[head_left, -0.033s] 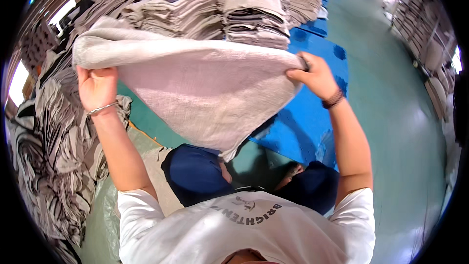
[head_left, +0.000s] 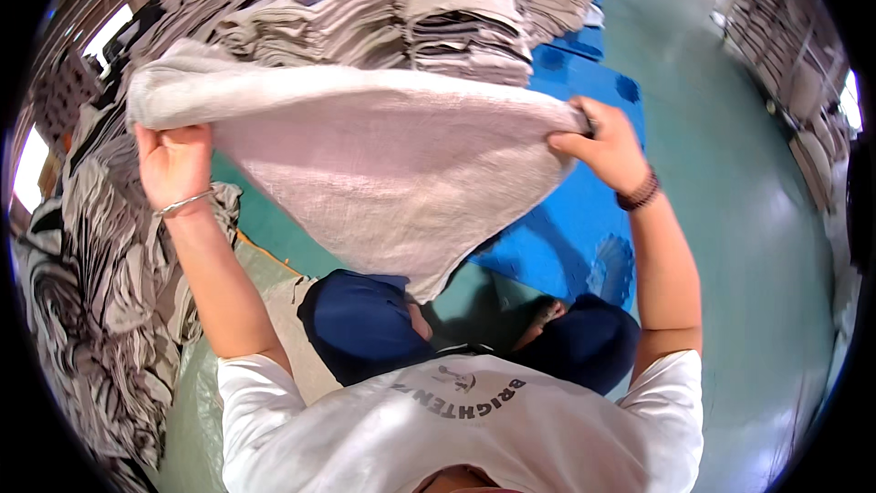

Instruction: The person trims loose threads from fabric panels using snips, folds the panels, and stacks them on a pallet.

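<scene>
- head view: nearest us were our white t-shirt [head_left: 456, 438] and dark blue trousers [head_left: 356, 324].
- our left hand [head_left: 173, 164] and right hand [head_left: 607, 146] each gripped a top corner of a pale towel [head_left: 383, 155], stretched between them and sagging over a blue pallet [head_left: 566, 228].
- beyond rose stacks of folded towels [head_left: 429, 18].

Folded-fabric stacks [head_left: 429, 18] wall the upper frame; patterned cloth heaps [head_left: 82, 310] crowd the left; green floor [head_left: 730, 173] lies open right.

Both hands gripping grey towel [head_left: 383, 155] outstretched, folded stacks [head_left: 411, 18] behind
</scene>
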Tool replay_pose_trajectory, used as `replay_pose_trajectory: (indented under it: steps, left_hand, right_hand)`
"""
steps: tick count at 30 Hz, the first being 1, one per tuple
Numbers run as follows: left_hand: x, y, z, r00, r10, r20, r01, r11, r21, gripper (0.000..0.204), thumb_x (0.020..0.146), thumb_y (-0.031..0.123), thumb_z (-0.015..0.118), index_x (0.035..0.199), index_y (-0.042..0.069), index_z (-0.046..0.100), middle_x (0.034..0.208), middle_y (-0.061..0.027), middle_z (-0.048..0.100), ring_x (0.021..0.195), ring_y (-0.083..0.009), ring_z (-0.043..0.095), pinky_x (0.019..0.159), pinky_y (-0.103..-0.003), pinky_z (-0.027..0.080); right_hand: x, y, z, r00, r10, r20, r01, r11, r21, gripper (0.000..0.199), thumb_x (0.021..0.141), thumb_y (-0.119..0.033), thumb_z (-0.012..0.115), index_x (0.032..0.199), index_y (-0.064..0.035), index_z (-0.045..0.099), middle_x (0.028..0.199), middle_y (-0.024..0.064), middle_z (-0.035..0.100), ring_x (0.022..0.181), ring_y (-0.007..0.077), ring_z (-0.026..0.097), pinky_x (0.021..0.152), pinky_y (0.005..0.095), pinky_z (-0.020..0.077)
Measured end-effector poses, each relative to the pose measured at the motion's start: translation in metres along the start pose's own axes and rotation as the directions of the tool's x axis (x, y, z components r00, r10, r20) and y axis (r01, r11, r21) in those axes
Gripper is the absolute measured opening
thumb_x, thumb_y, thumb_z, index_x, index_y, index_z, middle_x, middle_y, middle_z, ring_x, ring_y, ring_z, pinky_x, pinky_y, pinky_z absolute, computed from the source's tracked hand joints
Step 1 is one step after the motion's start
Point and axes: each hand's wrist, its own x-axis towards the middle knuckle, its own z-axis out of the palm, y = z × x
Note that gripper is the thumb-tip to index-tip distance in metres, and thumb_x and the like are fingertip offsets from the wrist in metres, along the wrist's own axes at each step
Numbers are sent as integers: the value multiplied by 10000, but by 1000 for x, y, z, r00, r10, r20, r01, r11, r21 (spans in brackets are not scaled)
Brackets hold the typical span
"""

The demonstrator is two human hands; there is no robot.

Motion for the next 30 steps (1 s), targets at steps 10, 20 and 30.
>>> replay_pose_trajectory:
  steps: [10, 20, 30]
  left_hand:
    - [148, -178, -31, 900, -326, 290, 384, 907, -173, 343, 870, 217, 323, 1126, 14, 426, 1169, -133, 452, 1102, -266, 406, 966, -437, 274]
    - [167, -488, -36, 745, -587, -318, 667, 653, 358, 586, 829, 512, 321, 1316, 221, 173, 1392, 38, 113, 1270, -240, 131, 969, -532, -19]
    - [-161, -402, -254, 43, -519, -854, 982, -137, 133, 350, 819, 335, 494, 1101, 129, 468, 1053, 9, 517, 896, -98, 481, 767, -299, 334]
  right_hand:
    - [-148, -30, -107, 908, 109, -405, -66, 991, 119, 368, 649, -294, 706, 773, -1, 520, 660, -27, 489, 602, 46, 422, 528, 189, 334]
    - [-223, 215, -207, 197, 500, -844, -462, 806, 370, 252, 800, -254, 501, 847, -16, 567, 646, 10, 522, 558, 104, 481, 508, 238, 387]
    - [-426, 371, 17, -314, 889, -334, -614, 78, 786, 346, 768, -313, 479, 1006, -65, 517, 902, 95, 586, 574, 198, 458, 428, 330, 405]
